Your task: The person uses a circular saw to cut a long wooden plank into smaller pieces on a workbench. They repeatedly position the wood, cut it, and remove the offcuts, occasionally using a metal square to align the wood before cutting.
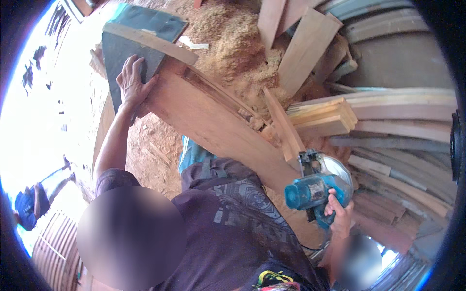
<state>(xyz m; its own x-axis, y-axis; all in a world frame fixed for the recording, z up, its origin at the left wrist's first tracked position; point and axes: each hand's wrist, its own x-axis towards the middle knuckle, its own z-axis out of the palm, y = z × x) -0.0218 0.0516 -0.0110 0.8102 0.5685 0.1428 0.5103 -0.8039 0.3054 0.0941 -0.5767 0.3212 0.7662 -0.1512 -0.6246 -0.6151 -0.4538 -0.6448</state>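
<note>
A blue-green circular saw (pixel 315 191) hangs at the right over the near end of a wide reddish-brown plank (pixel 213 116). My right hand (pixel 338 213) is closed around its rear handle. The plank slants from the upper left toward the saw, passing just in front of my body. At its far end, my left hand (pixel 132 86) lies with fingers spread on a dark grey sheet (pixel 116 58), the thumb by the plank's edge. A narrow wooden strip (pixel 150 41) crosses over the sheet. Whether the blade touches wood cannot be made out.
Sawdust (pixel 228 43) is heaped beyond the plank. Loose boards (pixel 308 48) lean at the upper right, and stacked planks (pixel 398 116) fill the right side. A short light-coloured wood stack (pixel 323 119) lies near the saw. Another person (pixel 31 206) is at the far left.
</note>
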